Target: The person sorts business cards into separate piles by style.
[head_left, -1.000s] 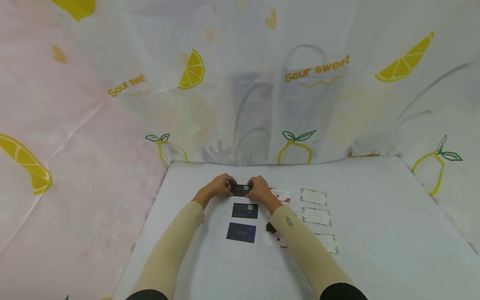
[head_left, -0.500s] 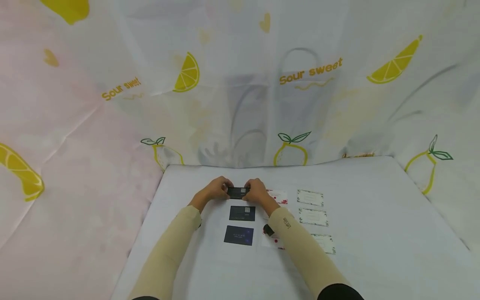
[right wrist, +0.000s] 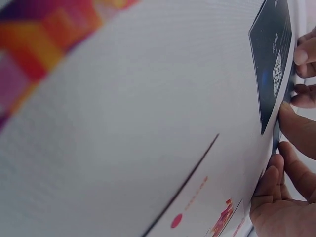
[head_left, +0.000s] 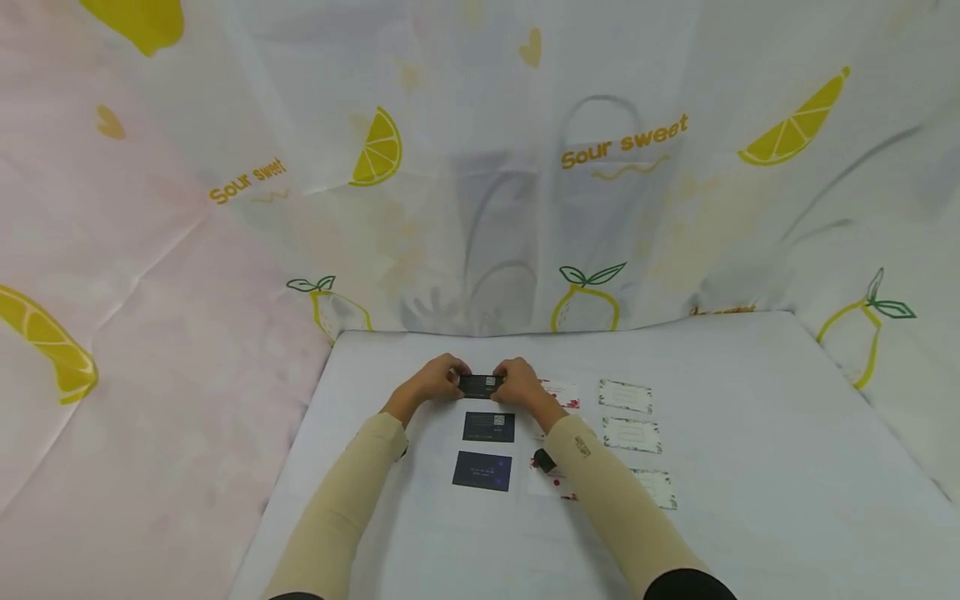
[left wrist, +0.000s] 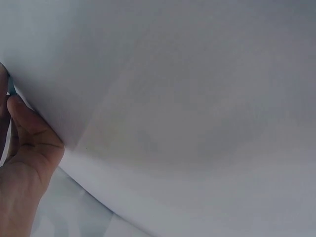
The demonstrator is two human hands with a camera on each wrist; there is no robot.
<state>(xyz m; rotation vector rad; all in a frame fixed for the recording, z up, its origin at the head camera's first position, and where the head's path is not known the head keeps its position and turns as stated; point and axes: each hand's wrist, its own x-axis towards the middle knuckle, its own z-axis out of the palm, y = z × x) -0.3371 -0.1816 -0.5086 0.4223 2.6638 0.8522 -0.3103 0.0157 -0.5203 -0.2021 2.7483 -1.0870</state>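
In the head view, a black business card with a small QR code lies at the far end of a column of dark cards. My left hand holds its left end between thumb and fingers, and my right hand holds the right end. Nearer to me are a second black card with a QR code and a dark blue card. In the right wrist view, a dark card shows beside the fingertips of both hands. The left wrist view shows my left hand at its edge, the card mostly hidden.
Right of the dark cards lie white cards with red print, partly covered by my right arm. Farther right is a column of leaf-bordered white cards. A white table meets a lemon-printed curtain at the back.
The head view shifts slightly. Both hands stay at the ends of the far black card, and the cards keep their places.
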